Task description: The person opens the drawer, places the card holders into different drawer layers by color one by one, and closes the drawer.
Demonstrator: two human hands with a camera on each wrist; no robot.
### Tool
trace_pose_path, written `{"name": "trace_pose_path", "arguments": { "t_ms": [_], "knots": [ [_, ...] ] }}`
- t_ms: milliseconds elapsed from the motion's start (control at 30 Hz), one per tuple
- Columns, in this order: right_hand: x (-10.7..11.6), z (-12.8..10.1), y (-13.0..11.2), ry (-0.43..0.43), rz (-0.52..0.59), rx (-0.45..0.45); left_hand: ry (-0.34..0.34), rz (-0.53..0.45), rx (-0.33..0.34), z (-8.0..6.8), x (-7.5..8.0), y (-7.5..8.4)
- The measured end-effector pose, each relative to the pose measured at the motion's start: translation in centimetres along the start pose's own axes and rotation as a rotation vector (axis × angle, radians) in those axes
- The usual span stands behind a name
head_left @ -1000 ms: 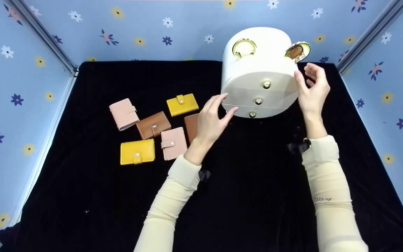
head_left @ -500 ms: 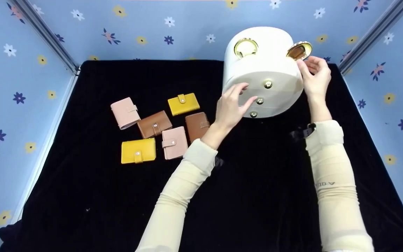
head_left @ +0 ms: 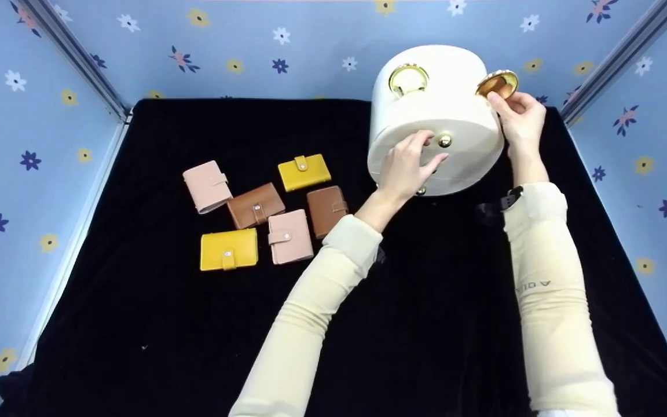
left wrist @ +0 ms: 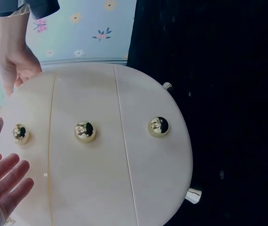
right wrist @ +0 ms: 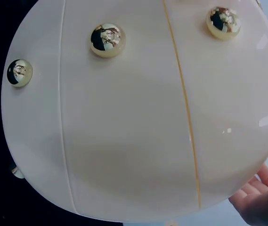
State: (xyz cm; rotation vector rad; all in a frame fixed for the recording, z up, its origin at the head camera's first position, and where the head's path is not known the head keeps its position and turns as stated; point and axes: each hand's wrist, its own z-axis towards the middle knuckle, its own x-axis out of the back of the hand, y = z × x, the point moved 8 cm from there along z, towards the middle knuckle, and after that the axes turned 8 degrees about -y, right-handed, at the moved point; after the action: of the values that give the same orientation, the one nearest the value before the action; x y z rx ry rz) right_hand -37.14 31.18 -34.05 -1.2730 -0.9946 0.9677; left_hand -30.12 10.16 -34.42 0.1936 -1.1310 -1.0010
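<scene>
A cream jewelry box (head_left: 380,133) with gold knobs and two gold ear-like rings stands toward the back right. Its front has three drawers, all closed. My left hand (head_left: 406,168) is at the front, thumb and fingers apart on either side of a gap near the top knob (head_left: 444,140). In the left wrist view its fingers spread before the box face, beside the top knob (left wrist: 20,133). My right hand (head_left: 524,124) is at the box's right side, its thumb on the base of the right gold ear (head_left: 504,81) and its fingers bent behind it.
Several small snap wallets lie left of the box: pink (head_left: 207,186), brown (head_left: 255,206) and yellow (head_left: 229,250) among them. Black cloth (head_left: 438,324) covers the table. Flowered blue panels (head_left: 287,52) rise at the back and both sides.
My left hand has moved right and up across the box front toward the top knob. My right hand has risen along the box's side to the right gold ear.
</scene>
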Motion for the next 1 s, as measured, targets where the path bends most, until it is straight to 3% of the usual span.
{"name": "trace_pose_path", "arguments": {
  "t_ms": [133, 567, 1000],
  "knots": [
    [0.0, 0.2, 0.4, -0.012, 0.066, -0.026, -0.021, 0.011, 0.002, 0.6, -0.6, 0.3],
    [0.0, 0.8, 0.9, 0.005, 0.091, -0.065, -0.063, 0.178, 0.025, 1.8, -1.6, 0.5],
    [0.1, 1.0, 1.3, 0.024, 0.078, -0.092, -0.026, 0.242, 0.029, 2.1, -1.8, 0.5]
  ]
}}
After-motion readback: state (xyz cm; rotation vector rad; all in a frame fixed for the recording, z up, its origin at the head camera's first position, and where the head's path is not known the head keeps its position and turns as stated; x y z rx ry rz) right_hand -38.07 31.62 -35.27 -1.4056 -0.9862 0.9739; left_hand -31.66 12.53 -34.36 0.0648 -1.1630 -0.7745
